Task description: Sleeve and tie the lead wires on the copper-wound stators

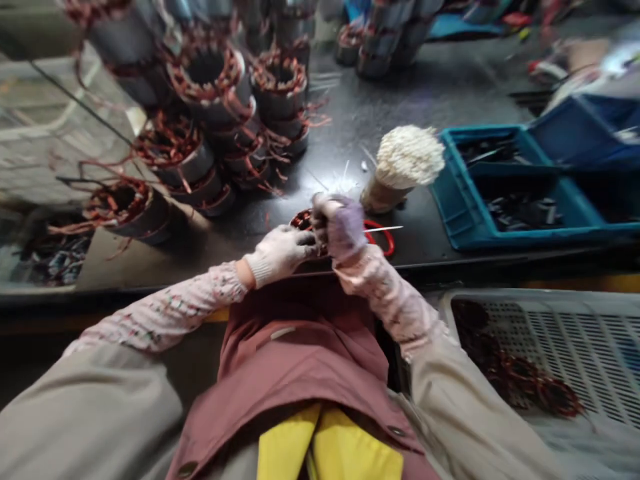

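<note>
Both my gloved hands meet over a copper-wound stator (pixel 303 220) lying at the near edge of the dark workbench (pixel 440 93). My left hand (pixel 281 251) rests closed against the stator's left side. My right hand (pixel 342 227) is closed on a thin white stick (pixel 385 229) that points right. A red wire loop (pixel 384 237) lies beside the stator, under my right hand. Just behind, a tilted bundle of white sticks (pixel 404 160) stands on the bench.
Stacks of wound stators (pixel 215 87) fill the bench's left and back. A blue bin (pixel 520 193) with dark parts sits at right. A grey slotted crate (pixel 575 340) with copper coils (pixel 520 380) stands low at right. More stators (pixel 380 40) stand far back.
</note>
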Motion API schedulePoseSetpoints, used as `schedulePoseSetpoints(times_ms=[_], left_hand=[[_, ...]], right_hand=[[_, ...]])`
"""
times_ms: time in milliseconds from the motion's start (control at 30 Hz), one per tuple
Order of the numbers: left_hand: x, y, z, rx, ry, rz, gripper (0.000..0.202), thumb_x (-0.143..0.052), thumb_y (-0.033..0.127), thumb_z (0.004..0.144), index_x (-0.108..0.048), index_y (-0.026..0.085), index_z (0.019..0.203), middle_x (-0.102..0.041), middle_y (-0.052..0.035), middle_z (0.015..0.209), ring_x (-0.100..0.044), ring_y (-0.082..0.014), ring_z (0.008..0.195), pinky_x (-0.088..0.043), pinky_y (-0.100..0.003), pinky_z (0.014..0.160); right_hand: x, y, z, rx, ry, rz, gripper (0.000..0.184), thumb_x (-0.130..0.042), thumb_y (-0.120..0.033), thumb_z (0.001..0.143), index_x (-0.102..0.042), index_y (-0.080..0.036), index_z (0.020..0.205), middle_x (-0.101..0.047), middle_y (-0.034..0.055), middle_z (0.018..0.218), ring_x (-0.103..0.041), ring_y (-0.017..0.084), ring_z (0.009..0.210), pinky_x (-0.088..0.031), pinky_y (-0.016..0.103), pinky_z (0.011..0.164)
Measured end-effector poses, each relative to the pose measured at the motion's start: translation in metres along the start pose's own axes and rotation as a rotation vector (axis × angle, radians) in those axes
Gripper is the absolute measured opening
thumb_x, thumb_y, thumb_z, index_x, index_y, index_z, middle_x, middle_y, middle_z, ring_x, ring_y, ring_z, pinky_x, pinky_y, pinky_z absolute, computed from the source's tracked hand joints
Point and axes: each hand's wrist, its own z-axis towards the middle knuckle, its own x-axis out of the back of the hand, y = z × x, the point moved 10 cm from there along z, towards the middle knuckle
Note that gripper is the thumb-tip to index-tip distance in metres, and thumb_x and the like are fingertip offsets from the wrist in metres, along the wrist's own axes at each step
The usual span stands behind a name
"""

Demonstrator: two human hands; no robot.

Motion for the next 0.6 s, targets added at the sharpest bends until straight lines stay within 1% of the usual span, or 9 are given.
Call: schedulePoseSetpoints(times_ms=[33,100,167,233,300,367,467,533,600], left_hand=[[0.002,-0.001,-0.002,-0.008,-0.024,0.052,0.03,-0.057,0.023,0.09,-0.072,0.032,0.115,-0.068,-0.0063,0.124,-0.068,-0.0212,0.097,-0.05,-0.034,0.081],[0.008,-0.005,-0.007,-0.032,-0.042,0.141,0.034,-0.057,0.022,0.09,-0.068,0.033,0.12,-0.063,-0.0079,0.133,-0.066,-0.0258,0.106,-0.05,-0.041,0.086],[0.011,-0.015,-0.01,-0.052,-0.078,0.207,0.042,-0.054,0.015,0.089,-0.064,0.034,0.126,-0.057,-0.0074,0.141,-0.066,-0.0264,0.105,-0.05,-0.044,0.085],[0.006,-0.025,-0.012,-0.073,-0.174,0.21,0.048,-0.05,0.01,0.089,-0.062,0.036,0.128,-0.059,-0.0051,0.139,-0.069,-0.0202,0.088,-0.049,-0.037,0.075],[-0.004,-0.027,-0.012,-0.117,-0.271,0.157,0.044,-0.051,0.016,0.091,-0.061,0.038,0.128,-0.066,-0.0029,0.128,-0.067,-0.015,0.074,-0.045,-0.03,0.065],[-0.008,-0.022,-0.011,-0.147,-0.297,0.1,0.038,-0.056,0.03,0.092,-0.06,0.037,0.13,-0.069,-0.0029,0.118,-0.066,-0.0149,0.074,-0.042,-0.028,0.062],[-0.007,-0.017,-0.01,-0.064,-0.248,0.059,0.043,-0.059,0.045,0.09,-0.06,0.032,0.131,-0.069,-0.0064,0.112,-0.065,-0.0156,0.073,-0.043,-0.028,0.063],[-0.007,-0.015,-0.011,0.003,-0.245,0.054,0.042,-0.058,0.044,0.091,-0.059,0.031,0.132,-0.067,-0.0076,0.114,-0.063,-0.0146,0.07,-0.043,-0.028,0.063],[-0.011,-0.013,-0.014,0.029,-0.281,0.052,0.04,-0.058,0.039,0.092,-0.059,0.031,0.131,-0.066,-0.0074,0.117,-0.063,-0.0143,0.071,-0.043,-0.027,0.064]], right_hand=[[-0.002,0.008,0.014,-0.07,-0.006,0.094,0.04,-0.038,-0.045,0.094,-0.044,-0.02,0.064,-0.047,-0.0028,0.052,-0.041,0.008,0.042,-0.035,0.022,0.042],[0.018,0.01,0.028,-0.005,0.051,0.157,0.04,-0.048,-0.052,0.091,-0.053,-0.019,0.069,-0.053,-0.0023,0.056,-0.047,0.008,0.045,-0.04,0.022,0.044],[0.073,0.006,0.021,0.193,0.278,0.032,0.036,-0.05,-0.052,0.092,-0.062,-0.019,0.083,-0.06,-0.0003,0.065,-0.054,0.01,0.051,-0.045,0.023,0.049],[0.135,0.0,-0.001,0.368,0.585,-0.261,0.029,-0.053,-0.045,0.094,-0.066,-0.02,0.095,-0.066,0.0049,0.078,-0.061,0.013,0.064,-0.051,0.027,0.061],[0.167,-0.002,-0.008,0.463,0.701,-0.578,0.025,-0.059,-0.039,0.093,-0.069,-0.019,0.104,-0.068,0.0123,0.096,-0.064,0.018,0.083,-0.054,0.032,0.074],[0.174,0.002,0.001,0.497,0.66,-0.802,0.029,-0.062,-0.037,0.091,-0.07,-0.017,0.11,-0.066,0.0167,0.105,-0.064,0.022,0.093,-0.054,0.035,0.08],[0.167,0.002,0.014,0.563,0.609,-0.939,0.026,-0.063,-0.034,0.09,-0.075,-0.015,0.103,-0.068,0.0158,0.095,-0.066,0.024,0.09,-0.053,0.036,0.076],[0.163,-0.007,0.013,0.623,0.619,-0.883,0.023,-0.063,-0.03,0.089,-0.076,-0.015,0.1,-0.07,0.0138,0.092,-0.067,0.023,0.088,-0.052,0.036,0.076],[0.173,-0.019,0.009,0.65,0.676,-0.713,0.021,-0.062,-0.03,0.089,-0.076,-0.016,0.096,-0.071,0.0099,0.089,-0.068,0.022,0.089,-0.05,0.037,0.079]])
